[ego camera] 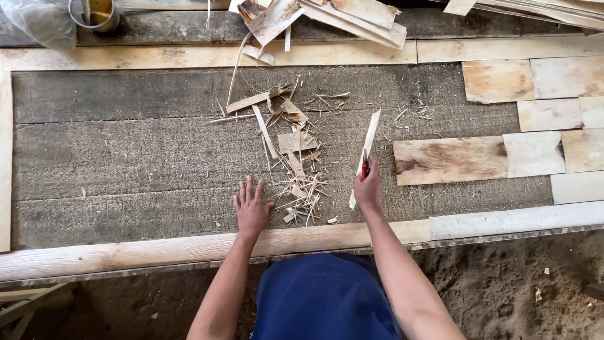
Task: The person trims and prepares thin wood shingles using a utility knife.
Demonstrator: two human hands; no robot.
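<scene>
**Veneer strip and red-handled knife in hand at a rough felt-covered bench**

A person in blue clothing leans over a workbench [126, 157] topped with coarse grey-brown matting, framed by pale timber rails. The right hand [369, 187] is closed around a small red-handled knife [364, 169] and, it appears, a long, thin strip of pale wood veneer [367, 148], which runs slantwise from just below the fist up across the matting. The left hand [250, 206] lies flat on the bench, fingers spread, holding nothing, just beside a scatter of splinters and curled offcuts [294, 157], fibrous, straw-coloured and ragged at the edges. To the right, flat rectangular veneer sheets [450, 160], some blotched with brown stain, lie edge to edge in rows. More loose sheets [333, 16] are heaped at the far rail, near a metal can [97, 12] and a crumpled clear plastic bag [41, 22]. Below the bench the floor [503, 289] is bare, lumpy earth
</scene>
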